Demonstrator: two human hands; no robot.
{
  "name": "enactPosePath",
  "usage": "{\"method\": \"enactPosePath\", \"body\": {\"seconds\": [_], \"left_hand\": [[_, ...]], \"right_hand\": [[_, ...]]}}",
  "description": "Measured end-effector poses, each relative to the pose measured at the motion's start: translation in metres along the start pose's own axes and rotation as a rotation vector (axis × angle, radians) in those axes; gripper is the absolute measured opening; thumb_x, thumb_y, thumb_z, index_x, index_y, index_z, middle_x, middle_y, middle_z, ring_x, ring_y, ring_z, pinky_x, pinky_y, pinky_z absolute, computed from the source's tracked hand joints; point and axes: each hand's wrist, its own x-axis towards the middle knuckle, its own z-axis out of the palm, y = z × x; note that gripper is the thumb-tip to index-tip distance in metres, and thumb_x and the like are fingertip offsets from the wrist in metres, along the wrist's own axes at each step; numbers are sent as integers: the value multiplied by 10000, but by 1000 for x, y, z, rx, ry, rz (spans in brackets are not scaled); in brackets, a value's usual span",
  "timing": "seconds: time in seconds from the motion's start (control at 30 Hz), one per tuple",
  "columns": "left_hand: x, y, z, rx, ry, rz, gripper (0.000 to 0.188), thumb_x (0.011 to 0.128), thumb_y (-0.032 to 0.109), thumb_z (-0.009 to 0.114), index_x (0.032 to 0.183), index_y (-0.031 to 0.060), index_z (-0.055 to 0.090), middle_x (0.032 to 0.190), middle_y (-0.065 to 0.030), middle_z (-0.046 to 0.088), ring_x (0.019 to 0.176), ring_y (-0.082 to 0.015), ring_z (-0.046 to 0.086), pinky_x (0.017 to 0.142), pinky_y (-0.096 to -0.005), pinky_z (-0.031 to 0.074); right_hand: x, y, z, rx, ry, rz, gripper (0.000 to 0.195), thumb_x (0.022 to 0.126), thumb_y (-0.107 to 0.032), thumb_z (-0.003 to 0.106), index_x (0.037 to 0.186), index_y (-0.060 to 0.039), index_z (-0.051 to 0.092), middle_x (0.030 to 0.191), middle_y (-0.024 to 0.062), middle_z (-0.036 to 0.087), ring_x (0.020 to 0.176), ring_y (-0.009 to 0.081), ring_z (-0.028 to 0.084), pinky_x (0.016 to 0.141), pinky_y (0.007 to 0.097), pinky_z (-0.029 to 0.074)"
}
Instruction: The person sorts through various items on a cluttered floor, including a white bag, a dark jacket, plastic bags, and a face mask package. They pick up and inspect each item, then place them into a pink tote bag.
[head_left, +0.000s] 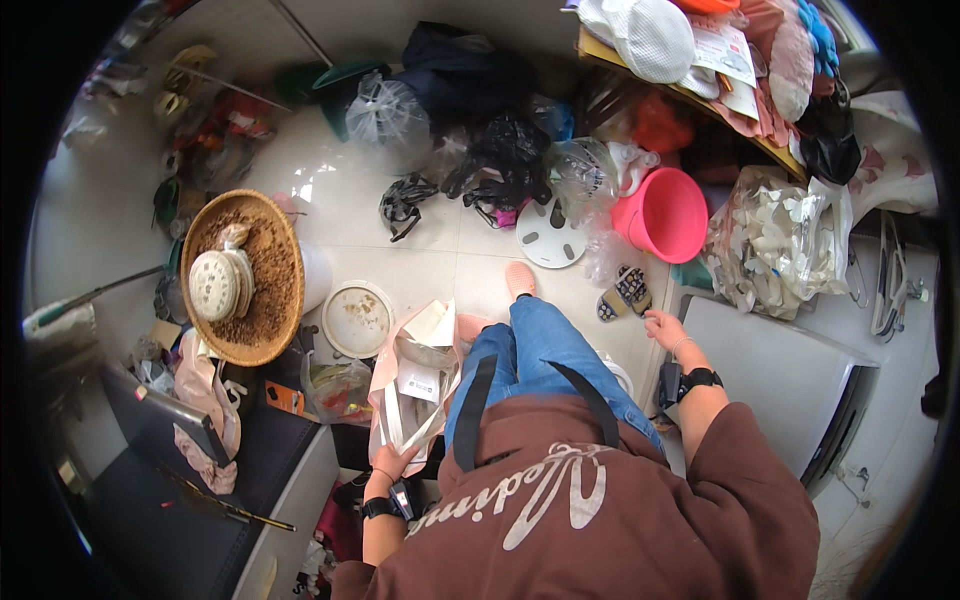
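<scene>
My left hand (394, 459) is closed on the white handles of a pink carrier bag (382, 352), low at the picture's middle. A clear plastic container and a small white card with printing show inside the bag. My right hand (664, 330) is held out to the other side, fingers partly spread, with nothing seen in it. Below it in the picture, near my wrist, is a white top-loading appliance (750, 375). A pair of patterned slippers (625, 294) lies on the floor close to my right hand.
A wicker tray (296, 300) with brown crumbly material stands at left, beside a round white lid (358, 319). Ahead are black plastic bags (510, 150), a white bathroom scale (551, 236) and a pink bucket (664, 217). A clear bag of white pieces (787, 240) sits at right.
</scene>
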Motion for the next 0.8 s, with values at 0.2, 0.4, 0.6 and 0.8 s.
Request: {"method": "enactPosePath", "body": {"seconds": [0.2, 0.4, 0.6, 0.8], "left_hand": [[-3, -26, 30, 43, 85, 82, 755, 727, 658, 608, 834, -89, 620, 674, -227, 633, 692, -341, 658, 648, -400, 512], [-23, -28, 45, -251, 35, -25, 759, 711, 642, 627, 790, -113, 617, 797, -314, 619, 831, -419, 625, 732, -441, 495], [-48, -10, 60, -394, 114, -48, 718, 699, 601, 676, 762, -111, 609, 663, -228, 631, 646, -325, 663, 609, -391, 520], [-45, -14, 61, -460, 37, -72, 684, 708, 586, 683, 731, -91, 595, 606, -187, 621, 585, -277, 660, 558, -369, 515]], "right_hand": [[6, -110, -66, -17, -115, 60, 403, 863, -246, 524, 1201, -27, 541, 1223, 184, 545, 1142, 328, 513, 985, 400, 394], [15, -127, -95, -162, 52, -121, 399, 857, -175, 581, 1204, 11, 517, 801, 76, 644, 731, 140, 624, 686, 285, 489], [3, -153, -105, -148, 16, -31, 368, 829, -241, 582, 1142, -47, 587, 1078, 179, 629, 1024, 300, 599, 900, 373, 459], [-2, -164, -103, -181, 20, -129, 352, 840, -188, 594, 1149, -22, 571, 869, 113, 637, 801, 198, 615, 741, 317, 484]]}}
